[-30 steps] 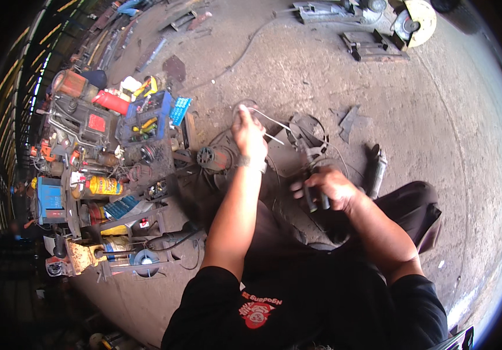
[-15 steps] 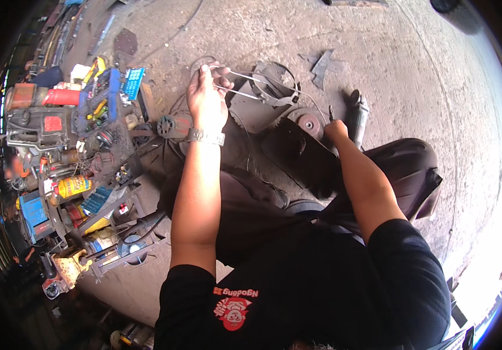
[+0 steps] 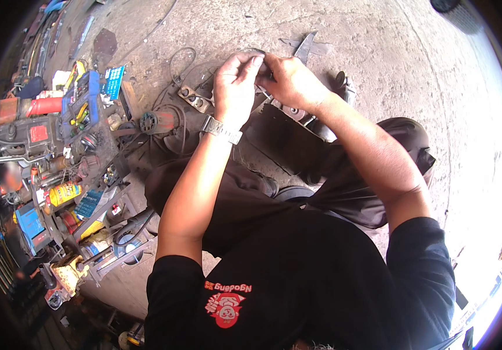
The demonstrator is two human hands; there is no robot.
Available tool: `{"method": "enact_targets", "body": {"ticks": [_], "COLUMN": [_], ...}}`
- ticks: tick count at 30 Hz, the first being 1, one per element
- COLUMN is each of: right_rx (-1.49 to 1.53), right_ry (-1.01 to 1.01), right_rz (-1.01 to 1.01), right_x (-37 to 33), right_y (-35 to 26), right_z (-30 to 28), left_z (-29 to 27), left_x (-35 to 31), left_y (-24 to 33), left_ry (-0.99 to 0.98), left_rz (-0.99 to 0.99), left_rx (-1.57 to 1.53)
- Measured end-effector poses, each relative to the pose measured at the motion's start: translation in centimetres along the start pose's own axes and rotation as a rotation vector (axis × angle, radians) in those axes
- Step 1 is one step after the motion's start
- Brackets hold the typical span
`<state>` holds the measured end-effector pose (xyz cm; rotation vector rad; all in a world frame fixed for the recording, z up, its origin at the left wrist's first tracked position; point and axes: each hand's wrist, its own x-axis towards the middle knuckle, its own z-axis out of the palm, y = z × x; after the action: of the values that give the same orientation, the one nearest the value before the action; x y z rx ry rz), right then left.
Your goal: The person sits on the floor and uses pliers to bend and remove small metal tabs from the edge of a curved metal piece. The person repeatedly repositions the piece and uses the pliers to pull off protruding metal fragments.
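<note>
My left hand (image 3: 236,81), with a metal watch (image 3: 222,129) on its wrist, is raised in front of me with its fingers bent and closed. Against its fingertips, my right hand (image 3: 292,81) is closed too. Something small and dark shows between the fingers, but I cannot make out what it is. Beneath the hands lie a round grinding disc (image 3: 293,113) and a dark, flat-sided panel (image 3: 274,135), partly hidden by my wrists. An angle grinder (image 3: 343,87) lies beyond my right forearm.
Dark metal offcuts (image 3: 306,48) lie on the concrete floor ahead. A socket strip (image 3: 194,99) and a red-and-grey motor-like machine (image 3: 158,121) sit left of my hands. Farther left are a blue tool tray (image 3: 82,102), a yellow bottle (image 3: 64,193) and a metal-framed rack of tools.
My right hand has left the spot beside the disc and moved up and left to meet my left hand. The thin pale rods that stuck out from my left hand no longer show.
</note>
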<state>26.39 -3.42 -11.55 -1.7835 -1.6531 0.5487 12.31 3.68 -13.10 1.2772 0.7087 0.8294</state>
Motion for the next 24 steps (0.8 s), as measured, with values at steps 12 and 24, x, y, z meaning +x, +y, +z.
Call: {"method": "enact_targets", "body": {"ticks": [12, 24], "right_rx": [-0.332, -0.023], "right_ry": [0.083, 0.135], "right_rz": [0.26, 0.26], "right_x": [-1.5, -1.2], "right_y": [9.8, 12.3], "right_z": [-10.5, -11.8], "left_z": [-4.9, -3.5], "left_x": [-7.7, -14.7], "left_y": [-24.1, -32.2], "left_ry": [0.622, 0.654], "left_rz": [-0.832, -1.185], "left_rx": [0.515, 0.246]}}
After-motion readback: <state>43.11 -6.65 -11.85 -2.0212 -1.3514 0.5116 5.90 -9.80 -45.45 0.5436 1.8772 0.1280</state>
